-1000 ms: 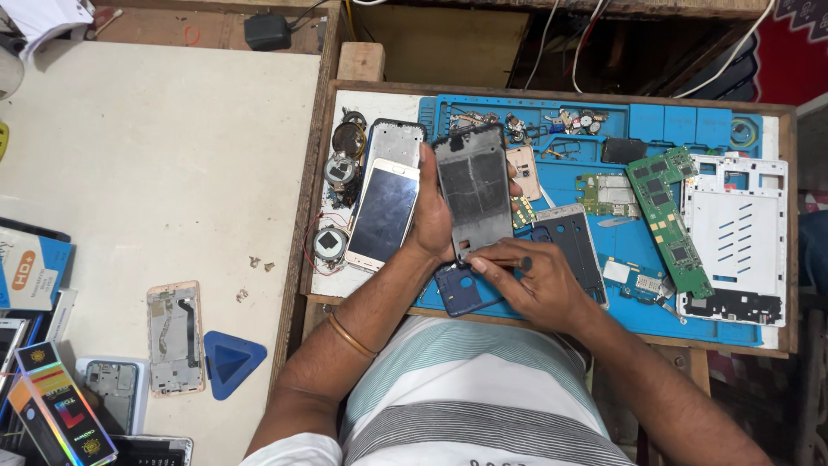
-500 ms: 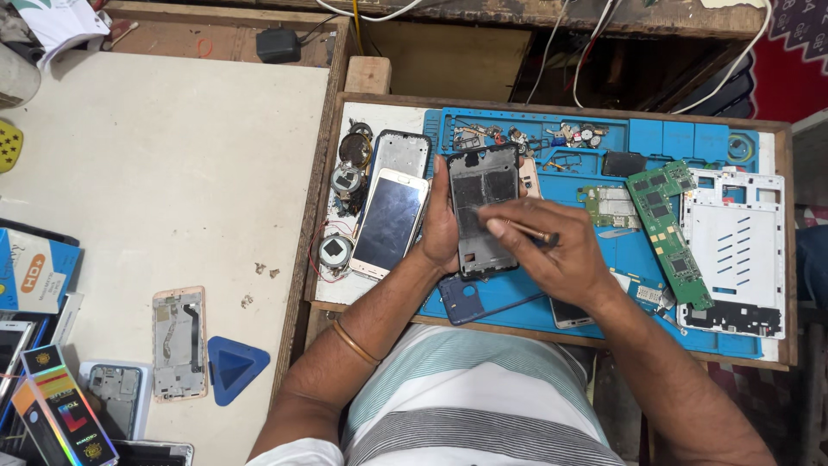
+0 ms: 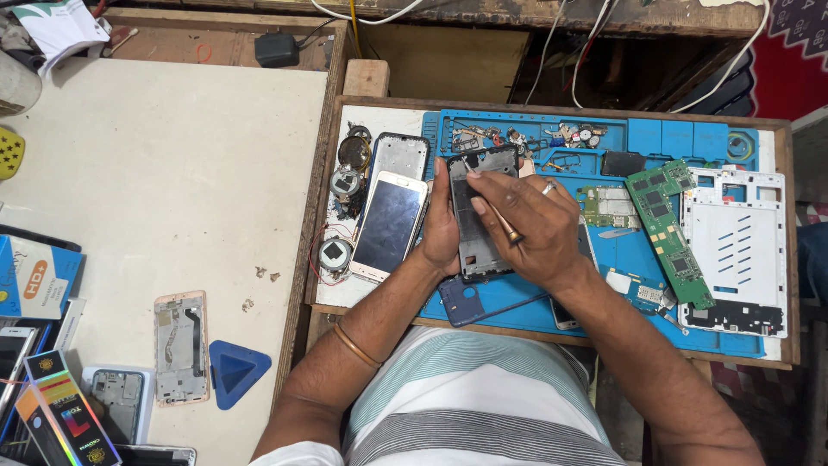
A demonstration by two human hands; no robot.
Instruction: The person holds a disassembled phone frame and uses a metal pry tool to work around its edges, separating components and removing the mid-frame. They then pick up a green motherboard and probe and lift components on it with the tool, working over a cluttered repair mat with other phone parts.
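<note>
My left hand (image 3: 442, 231) grips the left edge of a dark phone frame (image 3: 479, 224) that lies upright on the blue work mat (image 3: 655, 138). My right hand (image 3: 524, 223) rests over the frame with its fingers curled near the frame's top, pinching a thin tool whose brass-coloured end shows between the fingers. A white phone with a dark screen (image 3: 390, 226) lies just left of my left hand. A blue phone back cover (image 3: 466, 302) sits below the frame, partly under my wrists.
A long green circuit board (image 3: 668, 229) and a white perforated frame (image 3: 733, 250) lie at the right of the mat. Small parts and round modules (image 3: 345, 185) sit at the tray's left and top. The white table holds a phone chassis (image 3: 181, 345), a blue triangular pick (image 3: 233, 369) and boxes (image 3: 34, 276).
My right hand moved up from the blue cover at the mat's lower edge onto the dark frame, then toward its top. The left hand keeps its grip on the frame.
</note>
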